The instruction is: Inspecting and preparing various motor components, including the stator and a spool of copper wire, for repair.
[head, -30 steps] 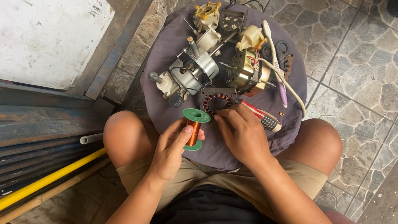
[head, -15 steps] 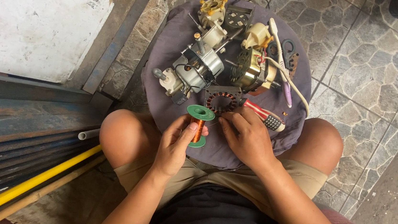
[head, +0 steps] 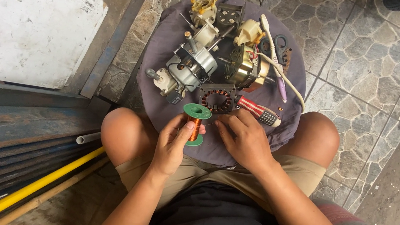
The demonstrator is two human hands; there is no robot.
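left hand (head: 172, 146) fingers wrapped round the spool (head: 195, 125); right hand (head: 244, 139) just beside the spool, fingertips pinched together, below the stator (head: 217, 97).

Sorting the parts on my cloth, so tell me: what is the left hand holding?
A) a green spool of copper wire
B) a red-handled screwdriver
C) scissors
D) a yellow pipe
A: the left hand is wrapped around the green spool of copper wire, while the screwdriver lies on the cloth.
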